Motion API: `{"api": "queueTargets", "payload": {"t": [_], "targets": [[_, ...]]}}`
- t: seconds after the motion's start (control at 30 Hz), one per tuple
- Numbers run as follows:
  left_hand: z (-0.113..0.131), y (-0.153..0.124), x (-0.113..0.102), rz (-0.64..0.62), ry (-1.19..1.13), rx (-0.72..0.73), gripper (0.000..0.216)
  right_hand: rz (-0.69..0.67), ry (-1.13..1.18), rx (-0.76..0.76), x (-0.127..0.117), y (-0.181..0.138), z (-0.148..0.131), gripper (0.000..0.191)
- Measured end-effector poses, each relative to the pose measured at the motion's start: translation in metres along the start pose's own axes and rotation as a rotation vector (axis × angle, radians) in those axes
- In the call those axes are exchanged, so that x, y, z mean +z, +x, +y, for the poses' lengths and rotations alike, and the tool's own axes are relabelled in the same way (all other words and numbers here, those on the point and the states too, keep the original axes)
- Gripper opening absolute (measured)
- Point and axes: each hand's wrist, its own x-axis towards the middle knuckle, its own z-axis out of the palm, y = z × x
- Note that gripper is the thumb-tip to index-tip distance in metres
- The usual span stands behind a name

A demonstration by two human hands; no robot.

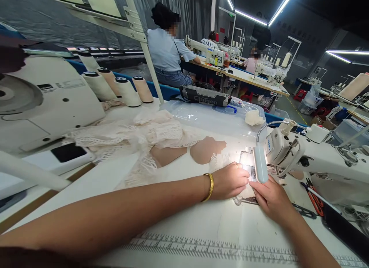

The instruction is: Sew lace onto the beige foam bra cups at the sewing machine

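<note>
My left hand (229, 180), with a gold bangle at the wrist, lies on pale fabric at the needle area of a white sewing machine (300, 153). Its fingers are curled, pressing the fabric flat. My right hand (269, 199) rests just right of it, fingers bent down onto the same piece under the machine's lamp (260, 168). A cream lace garment (135, 139) with tan lining pieces (207, 149) spreads across the white table (178, 225) behind my left hand.
Several thread cones (127, 91) stand at the back left beside another machine (37, 103). A clear plastic box (213, 116) with a black case on it sits behind. Red-handled scissors (314, 197) lie to the right. Other people sew at distant tables.
</note>
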Motion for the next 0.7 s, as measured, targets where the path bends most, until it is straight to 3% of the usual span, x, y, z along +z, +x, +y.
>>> {"api": "queueTargets", "payload": {"t": [0.3,0.7], "targets": [[-0.017,0.015,0.01,0.023,-0.117,0.043,0.022,0.038,-0.088,0.069,0.004,-0.003,0.008,0.023],[-0.02,0.015,0.015,0.013,-0.12,0.021,0.021,0.057,-0.128,0.075,0.004,-0.004,0.008,0.027]]}}
